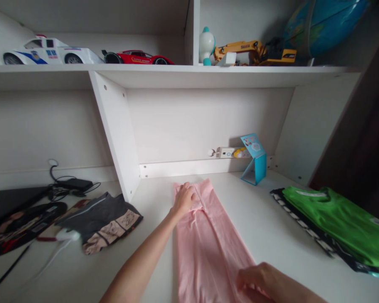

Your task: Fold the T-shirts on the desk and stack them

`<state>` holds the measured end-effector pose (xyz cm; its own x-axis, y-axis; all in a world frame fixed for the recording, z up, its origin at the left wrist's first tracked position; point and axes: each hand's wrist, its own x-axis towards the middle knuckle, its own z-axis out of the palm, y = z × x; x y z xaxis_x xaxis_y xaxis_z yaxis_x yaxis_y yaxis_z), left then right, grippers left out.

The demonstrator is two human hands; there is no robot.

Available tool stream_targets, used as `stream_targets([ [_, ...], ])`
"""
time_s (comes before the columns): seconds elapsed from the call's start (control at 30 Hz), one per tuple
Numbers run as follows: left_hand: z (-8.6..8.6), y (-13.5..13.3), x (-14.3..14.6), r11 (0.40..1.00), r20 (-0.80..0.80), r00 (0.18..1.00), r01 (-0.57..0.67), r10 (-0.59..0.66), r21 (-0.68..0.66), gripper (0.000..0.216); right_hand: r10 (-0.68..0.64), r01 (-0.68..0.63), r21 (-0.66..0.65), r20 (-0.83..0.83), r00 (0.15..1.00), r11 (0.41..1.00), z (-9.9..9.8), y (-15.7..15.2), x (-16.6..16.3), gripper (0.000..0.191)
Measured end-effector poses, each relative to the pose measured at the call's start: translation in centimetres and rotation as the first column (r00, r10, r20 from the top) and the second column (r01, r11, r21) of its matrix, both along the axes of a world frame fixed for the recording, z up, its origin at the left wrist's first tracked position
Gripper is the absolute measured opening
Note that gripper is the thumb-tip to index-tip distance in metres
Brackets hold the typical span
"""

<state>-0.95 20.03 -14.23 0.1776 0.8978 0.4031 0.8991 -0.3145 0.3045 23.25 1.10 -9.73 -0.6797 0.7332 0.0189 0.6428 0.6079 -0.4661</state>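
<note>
Between the shorts [105,219] and the green shirt [337,225], apart from both, the pink cloth [205,244] lies on the table [259,210], its long axis running away from the person. Left hand [185,198] is on its far end, right hand [260,280] at its near right edge; whether either grip pinches, I cannot tell.

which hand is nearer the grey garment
Left. The left hand is to the right of the grey garment, at the pink cloth's far end; the right hand is farther right, over the cloth's near part.

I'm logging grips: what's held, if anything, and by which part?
Pink cloth: left hand at its far end, right hand at its right edge; grip unclear.
</note>
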Motion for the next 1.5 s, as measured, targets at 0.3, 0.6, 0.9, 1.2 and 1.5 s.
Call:
stream_targets([
  [0.3,-2.9,-1.2,1.2,0.987,-0.110,0.992,-0.078,0.063,-0.140,0.052,-0.145,0.137,0.289,0.008,0.989,0.947,-1.4,16.0,-6.1,0.037],
  [0.6,-2.3,-1.0,0.8,0.971,-0.160,0.983,-0.126,0.094,-0.202,0.067,-0.510,0.475,0.209,0.174,0.842,0.855,-7.2,25.4,-7.6,0.053],
  [0.9,-1.5,1.5,-3.2,0.910,-0.174,0.969,-0.227,0.175,-0.347,0.072,-0.628,0.596,0.199,0.204,0.751,0.778,-9.1,26.9,-7.1,0.067],
  [1.2,-3.4,1.8,-3.7,0.925,-0.194,0.959,-0.256,0.207,-0.279,0.087,-0.545,0.501,0.235,0.188,0.817,0.833,-7.2,23.7,-7.5,0.062],
  [1.5,-3.1,1.8,-3.8,0.920,-0.242,0.952,-0.257,0.188,-0.295,0.092,-0.084,0.041,0.276,0.146,0.986,0.960,-9.7,6.9,-0.9,0.065],
])
